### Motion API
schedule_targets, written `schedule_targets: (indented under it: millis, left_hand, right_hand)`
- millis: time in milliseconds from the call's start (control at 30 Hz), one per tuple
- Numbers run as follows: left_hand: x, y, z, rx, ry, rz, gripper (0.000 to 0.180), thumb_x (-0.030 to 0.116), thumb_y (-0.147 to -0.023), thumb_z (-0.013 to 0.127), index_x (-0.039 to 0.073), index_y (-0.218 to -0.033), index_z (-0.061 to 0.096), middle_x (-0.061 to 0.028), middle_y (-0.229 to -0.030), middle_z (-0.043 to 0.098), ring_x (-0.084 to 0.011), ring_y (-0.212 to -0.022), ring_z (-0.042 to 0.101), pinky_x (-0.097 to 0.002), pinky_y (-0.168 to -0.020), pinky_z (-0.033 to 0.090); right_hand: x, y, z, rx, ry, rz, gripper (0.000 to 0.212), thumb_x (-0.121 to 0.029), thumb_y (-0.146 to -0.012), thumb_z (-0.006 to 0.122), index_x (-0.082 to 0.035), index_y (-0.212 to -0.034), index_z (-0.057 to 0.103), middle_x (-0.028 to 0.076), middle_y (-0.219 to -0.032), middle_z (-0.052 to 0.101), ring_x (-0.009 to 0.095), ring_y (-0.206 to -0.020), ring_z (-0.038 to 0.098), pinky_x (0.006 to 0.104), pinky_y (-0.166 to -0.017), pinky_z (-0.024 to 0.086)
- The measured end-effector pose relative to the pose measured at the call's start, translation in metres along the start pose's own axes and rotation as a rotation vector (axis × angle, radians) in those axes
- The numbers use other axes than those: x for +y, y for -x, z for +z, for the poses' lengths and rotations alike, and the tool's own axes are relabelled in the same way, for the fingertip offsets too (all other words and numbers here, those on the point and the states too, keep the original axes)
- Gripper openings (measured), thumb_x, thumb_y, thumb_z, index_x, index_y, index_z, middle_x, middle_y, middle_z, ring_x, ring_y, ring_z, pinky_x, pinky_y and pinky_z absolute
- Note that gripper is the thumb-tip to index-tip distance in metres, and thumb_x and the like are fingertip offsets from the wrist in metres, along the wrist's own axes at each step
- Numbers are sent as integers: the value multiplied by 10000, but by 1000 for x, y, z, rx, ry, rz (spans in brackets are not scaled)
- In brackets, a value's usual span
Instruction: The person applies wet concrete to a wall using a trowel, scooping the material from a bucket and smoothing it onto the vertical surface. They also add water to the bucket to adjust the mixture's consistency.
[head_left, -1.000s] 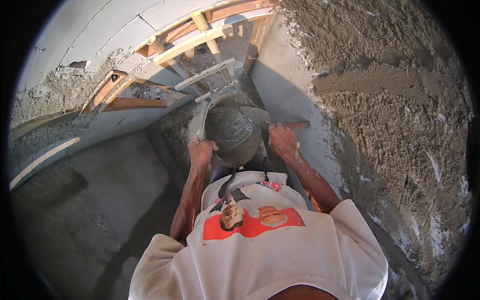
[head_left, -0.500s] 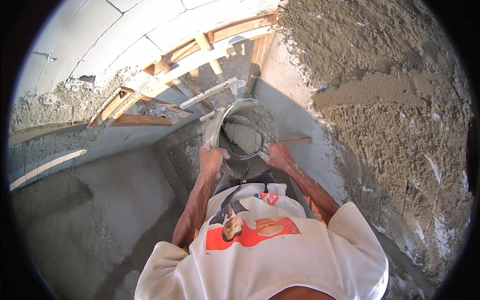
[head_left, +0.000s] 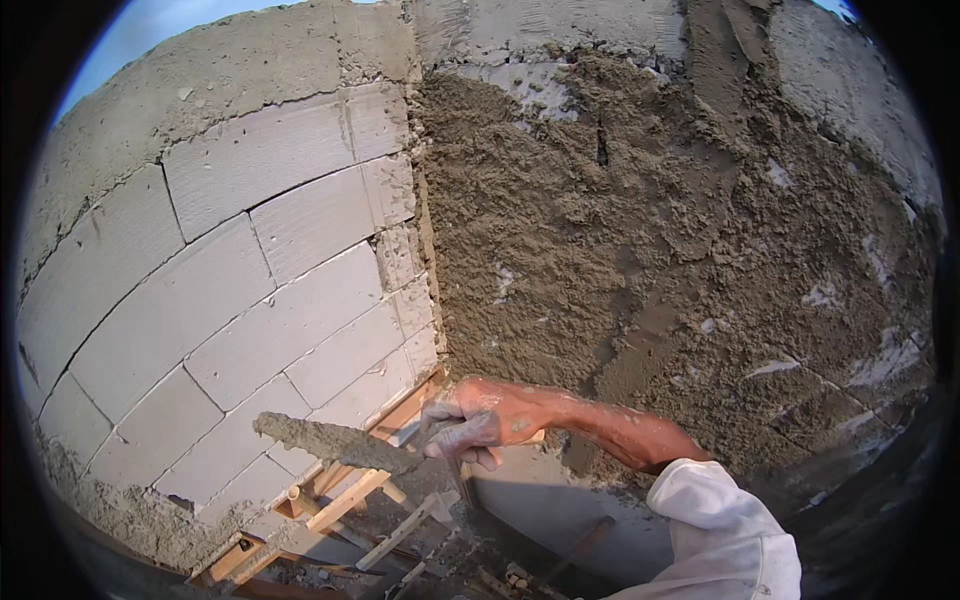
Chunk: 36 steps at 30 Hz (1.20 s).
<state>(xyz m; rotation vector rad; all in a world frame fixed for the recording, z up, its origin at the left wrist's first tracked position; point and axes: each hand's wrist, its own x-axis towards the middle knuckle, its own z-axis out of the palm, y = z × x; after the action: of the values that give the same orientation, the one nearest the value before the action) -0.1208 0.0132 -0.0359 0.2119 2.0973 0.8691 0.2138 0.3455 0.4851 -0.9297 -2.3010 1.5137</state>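
Observation:
My right hand (head_left: 480,418) grips the handle of a trowel (head_left: 335,443), whose blade points left and carries a heap of wet grey mortar. It is held out in front of the corner where a white block wall (head_left: 230,270) meets a wall covered in rough wet plaster (head_left: 660,240). My right forearm reaches in from the lower right, with a white sleeve (head_left: 720,535) at the elbow. My left hand is out of sight.
A wooden frame of planks (head_left: 340,495) leans at the foot of the block wall. A smooth grey panel (head_left: 540,505) stands low at the corner. Mortar crusts the top and lower edge of the block wall.
My view has swung up from the mortar pan held in both hands to the walls. My right hand now holds a loaded trowel, and the pan and left hand are gone from view.

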Motion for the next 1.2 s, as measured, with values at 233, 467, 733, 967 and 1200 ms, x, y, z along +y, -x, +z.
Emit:
schedule_targets:
  millis: [233, 467, 733, 967, 1200]
  left_hand:
    - [27, -5, 26, -138, -105, -206, 102, 108, -731, 752, 38, -767, 688, -72, -645, 560, -270, -455, 476, -478, -410, 378]
    - [9, -49, -43, -430, -389, -840, 110, 112, -738, 754, 49, -800, 688, -62, -647, 552, -268, -451, 462, -488, -408, 367]
    - [45, 35, 32, -169, 253, -162, 250, -38, -691, 783, 9, -928, 717, -95, -768, 667, -281, -611, 611, -471, -544, 494]
    - [26, -17, 31, -130, 60, 101, 439, -97, -652, 644, -98, -1089, 617, -91, -928, 582, -241, -770, 569, -410, -637, 477]
    - [95, 27, 62, -212, -75, 403, 224, -4, -690, 709, -16, -902, 640, -62, -759, 635, -197, -723, 591, -383, -691, 492]
  right_hand:
    - [-4, 7, -256, 1168, -369, -297, 283, -267, -1063, 627, -19, -933, 588, 18, -674, 560, 121, -466, 522, 306, -406, 446]
    - [216, 85, 26, 1206, -467, 190, 345, -346, -1061, 649, -55, -883, 598, 2, -614, 534, 101, -469, 506, 291, -435, 395]
    - [423, 273, 423, 729, -399, 1252, 453, -440, -960, 704, -15, -1111, 738, 112, -818, 731, 212, -714, 726, 400, -666, 584]
    - [382, 261, 428, 545, -393, 1257, 415, -394, -893, 755, 9, -987, 730, 199, -867, 738, 323, -782, 740, 472, -726, 566]
    - [409, 207, 414, 337, 83, 832, 462, -393, -921, 741, -34, -1198, 651, 262, -1090, 728, 492, -1035, 699, 551, -914, 558]
